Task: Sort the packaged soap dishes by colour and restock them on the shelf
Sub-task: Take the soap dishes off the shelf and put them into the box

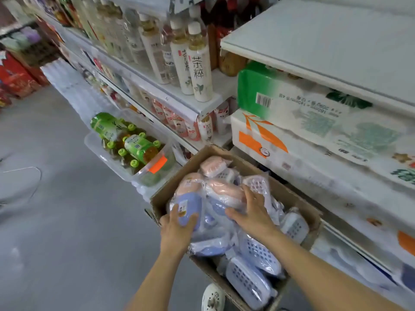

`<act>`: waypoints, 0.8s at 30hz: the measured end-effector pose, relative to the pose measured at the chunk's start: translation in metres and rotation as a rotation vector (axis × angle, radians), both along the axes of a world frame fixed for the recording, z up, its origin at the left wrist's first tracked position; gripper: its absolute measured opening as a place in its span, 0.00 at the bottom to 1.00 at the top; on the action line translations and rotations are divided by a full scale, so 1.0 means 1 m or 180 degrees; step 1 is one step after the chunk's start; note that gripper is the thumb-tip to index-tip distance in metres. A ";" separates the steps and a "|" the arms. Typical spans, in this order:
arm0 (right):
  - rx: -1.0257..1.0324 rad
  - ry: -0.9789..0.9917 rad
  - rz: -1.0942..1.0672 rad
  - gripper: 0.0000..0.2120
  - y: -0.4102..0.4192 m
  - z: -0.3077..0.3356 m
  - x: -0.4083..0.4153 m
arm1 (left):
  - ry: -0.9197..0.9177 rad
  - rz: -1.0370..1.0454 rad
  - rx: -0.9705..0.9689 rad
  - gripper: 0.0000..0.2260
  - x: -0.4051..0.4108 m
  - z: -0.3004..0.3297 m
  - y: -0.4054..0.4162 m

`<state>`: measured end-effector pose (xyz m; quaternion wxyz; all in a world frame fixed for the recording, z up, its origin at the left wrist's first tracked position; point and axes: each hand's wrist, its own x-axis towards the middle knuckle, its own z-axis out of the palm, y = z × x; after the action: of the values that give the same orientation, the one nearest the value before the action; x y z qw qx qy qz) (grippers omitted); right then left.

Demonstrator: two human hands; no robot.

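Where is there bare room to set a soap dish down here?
Bare spots: the grey floor left of the cardboard box, and the white shelf top above the green tissue pack. Crowded: the box itself and the bottle shelf.

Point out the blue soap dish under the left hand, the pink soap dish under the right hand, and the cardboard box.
blue soap dish (187, 204): head view, its labelled top.
pink soap dish (224, 190): head view, wrapped upper face.
cardboard box (226, 154): head view, far rim.
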<state>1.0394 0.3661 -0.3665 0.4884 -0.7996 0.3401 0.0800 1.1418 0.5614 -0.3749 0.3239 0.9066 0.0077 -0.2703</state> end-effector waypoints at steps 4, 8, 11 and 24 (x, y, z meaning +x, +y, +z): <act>-0.0436 0.0502 0.0676 0.39 0.021 -0.042 0.015 | 0.0313 -0.1481 0.0400 0.29 0.018 -0.046 0.008; -0.0742 0.0897 0.0810 0.40 0.025 -0.048 0.025 | 0.0528 -0.1915 0.0734 0.31 0.032 -0.063 0.005; -0.0748 0.1217 0.0888 0.44 0.018 -0.035 0.032 | 0.0399 -0.2231 0.1011 0.31 0.035 -0.056 -0.001; -0.1973 0.0444 -0.0148 0.25 -0.020 0.088 -0.118 | -0.1573 -0.3481 0.0375 0.28 -0.042 0.088 -0.097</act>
<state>0.9214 0.3465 -0.2782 0.1987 -0.8949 0.3992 0.0159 1.0997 0.4646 -0.2866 0.0794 0.8315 -0.5201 -0.1781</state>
